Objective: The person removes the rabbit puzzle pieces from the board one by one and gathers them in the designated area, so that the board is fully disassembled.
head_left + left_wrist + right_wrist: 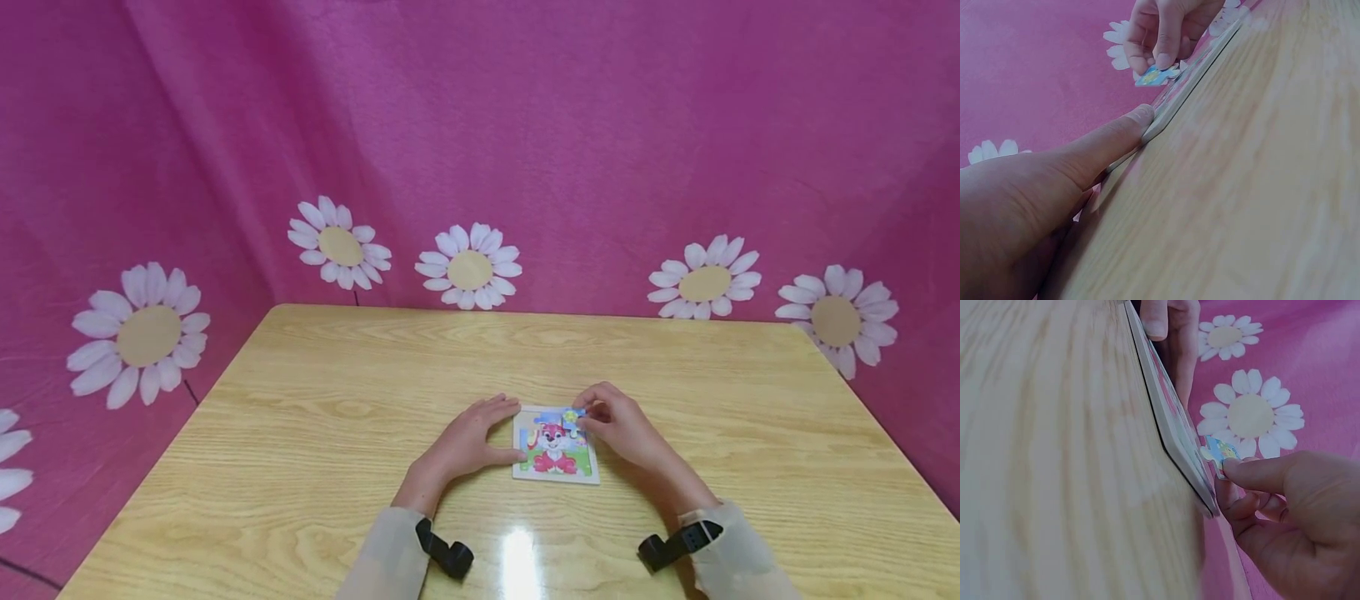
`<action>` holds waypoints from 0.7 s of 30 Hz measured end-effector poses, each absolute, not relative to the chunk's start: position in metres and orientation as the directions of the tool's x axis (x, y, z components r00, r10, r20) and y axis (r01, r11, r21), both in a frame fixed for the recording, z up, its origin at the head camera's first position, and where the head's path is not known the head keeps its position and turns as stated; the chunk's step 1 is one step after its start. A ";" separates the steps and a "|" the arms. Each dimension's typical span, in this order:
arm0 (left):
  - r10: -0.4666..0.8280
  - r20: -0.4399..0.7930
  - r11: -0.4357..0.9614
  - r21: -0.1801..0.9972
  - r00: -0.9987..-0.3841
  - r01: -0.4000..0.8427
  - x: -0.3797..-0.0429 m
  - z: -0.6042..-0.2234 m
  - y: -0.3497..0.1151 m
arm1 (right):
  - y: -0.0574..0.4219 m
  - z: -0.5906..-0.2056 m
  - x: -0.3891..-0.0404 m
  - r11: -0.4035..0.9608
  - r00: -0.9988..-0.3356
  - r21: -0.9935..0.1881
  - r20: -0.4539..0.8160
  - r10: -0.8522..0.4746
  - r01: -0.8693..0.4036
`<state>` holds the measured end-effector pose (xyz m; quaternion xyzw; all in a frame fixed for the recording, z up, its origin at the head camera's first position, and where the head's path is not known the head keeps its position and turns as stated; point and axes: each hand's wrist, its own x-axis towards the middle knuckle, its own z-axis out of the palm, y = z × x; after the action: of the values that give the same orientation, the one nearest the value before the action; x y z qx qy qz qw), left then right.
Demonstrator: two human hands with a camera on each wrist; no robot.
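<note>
A small jigsaw puzzle in a pale square frame (555, 477) lies on the table, its picture a red and white cartoon animal on green. Bare beige backing shows at its upper left corner. My left hand (468, 442) rests along the frame's left side, fingers stretched toward the far corner and thumb (1138, 119) on the near edge. Between thumb and fingers, my right hand (626, 429) pinches a blue puzzle piece (1215, 450) with a yellow flower on it. That piece is tilted and held just over the upper right part of the puzzle.
The wood-grain table (337, 392) reaches back to a pink cloth (525, 125) printed with large white daisies. Both wrists wear black camera mounts, the left one (446, 550) and the right one (675, 546) near the table's front.
</note>
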<state>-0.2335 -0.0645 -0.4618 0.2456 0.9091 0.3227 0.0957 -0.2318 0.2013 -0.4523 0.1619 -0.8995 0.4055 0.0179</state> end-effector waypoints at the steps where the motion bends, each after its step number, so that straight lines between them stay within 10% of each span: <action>1: 0.509 -0.014 0.670 0.633 -0.860 0.387 -0.234 -0.462 -0.065 | 0.203 -0.453 -0.232 0.614 -0.946 -0.725 0.172 -0.276 -0.311; 21: 0.516 0.005 0.651 0.648 -0.857 0.395 -0.233 -0.460 -0.065 | 0.240 -0.452 -0.223 0.653 -0.951 -0.692 0.198 -0.239 -0.309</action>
<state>-0.2327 -0.0647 -0.4604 0.2519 0.9041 0.3333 0.0903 -0.2235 0.2400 -0.4519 0.1509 -0.9079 0.3885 0.0446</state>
